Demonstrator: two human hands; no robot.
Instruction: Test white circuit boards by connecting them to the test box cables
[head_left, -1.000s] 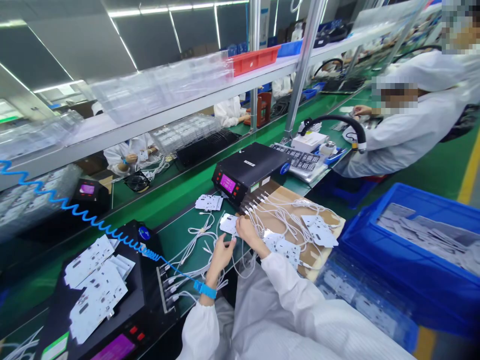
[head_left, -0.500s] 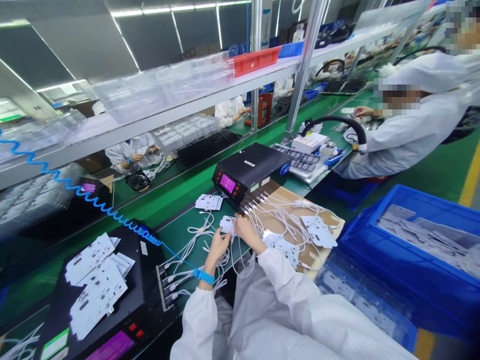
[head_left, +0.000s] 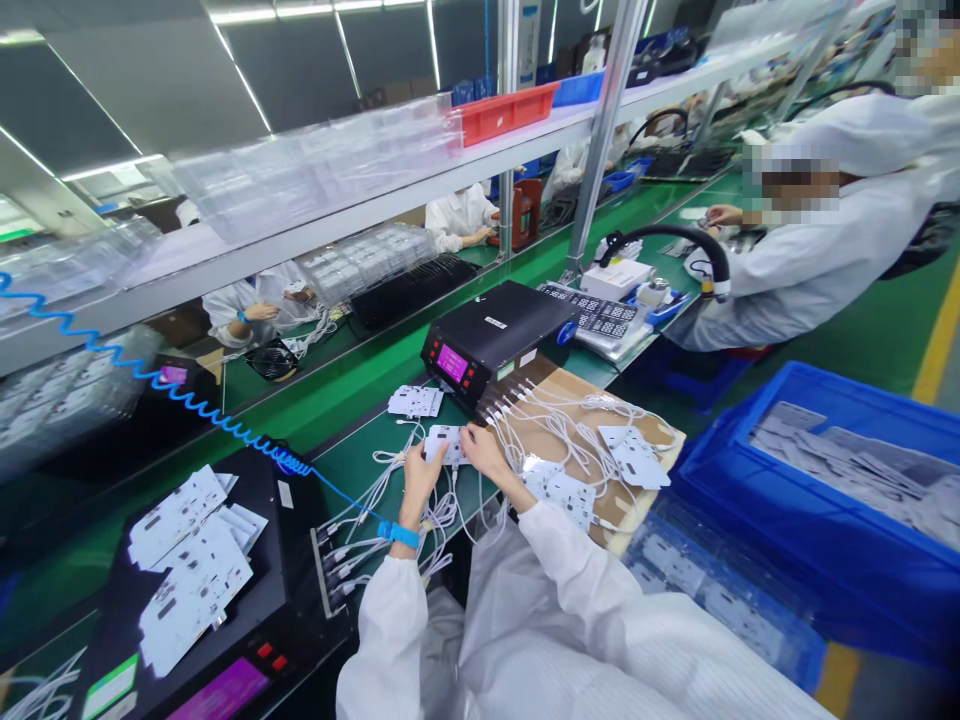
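Board [head_left: 444,441]: white, held between both hands, above green bench
Left hand [head_left: 415,472]: grasps its left edge
Right hand [head_left: 480,451]: grasps its right edge
Cables [head_left: 390,478]: white, under and around both hands
Tester [head_left: 495,335]: black, just beyond Right hand

A small board [head_left: 444,443] sits between the person's left hand [head_left: 417,470] and right hand [head_left: 480,450], just in front of a tester box [head_left: 495,338]. To the right lies a cardboard sheet [head_left: 556,381] strewn with cables [head_left: 570,432], and a crate [head_left: 847,570] stands further right. Far left, a second tester [head_left: 294,560] carries loose boards [head_left: 191,572].
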